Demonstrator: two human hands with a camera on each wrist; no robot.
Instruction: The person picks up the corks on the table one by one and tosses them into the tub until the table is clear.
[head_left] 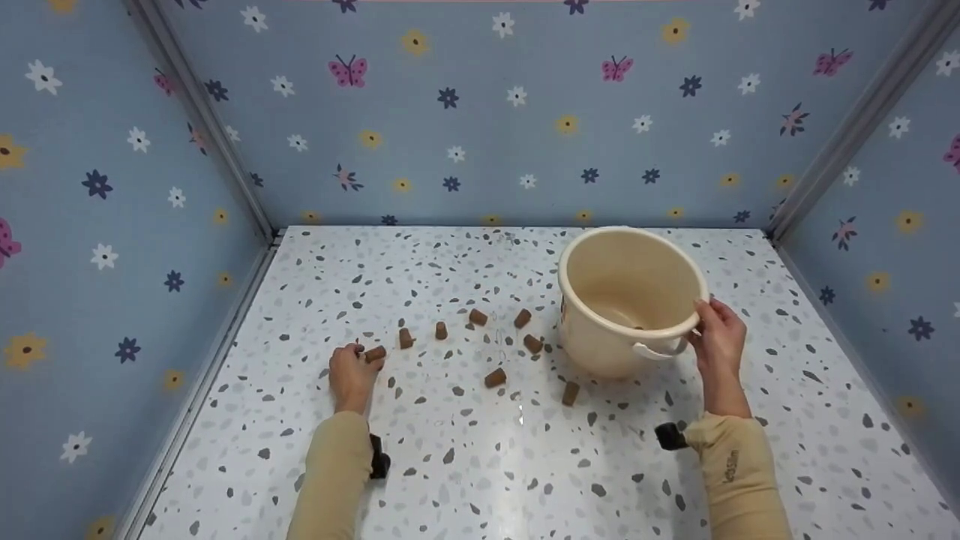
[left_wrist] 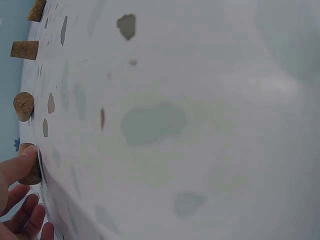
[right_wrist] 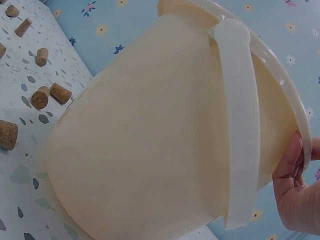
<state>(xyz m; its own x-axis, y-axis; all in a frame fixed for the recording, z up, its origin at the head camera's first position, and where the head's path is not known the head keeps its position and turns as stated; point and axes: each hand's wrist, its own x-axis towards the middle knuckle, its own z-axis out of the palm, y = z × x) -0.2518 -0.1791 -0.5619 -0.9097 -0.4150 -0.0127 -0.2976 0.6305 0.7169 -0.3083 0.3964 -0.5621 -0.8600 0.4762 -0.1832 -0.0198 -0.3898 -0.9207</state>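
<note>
At the left of the table, my left hand point(head_left: 352, 379) has thumb and fingers at a brown cork point(head_left: 375, 354). In the left wrist view the thumb lies across that cork point(left_wrist: 31, 172), with the other fingers curled beside it. My right hand point(head_left: 721, 337) grips the rim of a cream bucket point(head_left: 607, 352) at its right side, thumb outside in the right wrist view. A small brown thing point(head_left: 637, 328) shows inside the bucket, mostly hidden by the near rim. The white handle point(head_left: 660, 350) hangs down the bucket's near side.
Several more corks lie scattered between the left hand and the bucket, among them one cork point(head_left: 406, 338) near the left hand and another cork point(head_left: 571, 394) before the bucket. Blue flowered panels point(head_left: 480, 112) wall the speckled table point(head_left: 450, 480) at the back and both sides.
</note>
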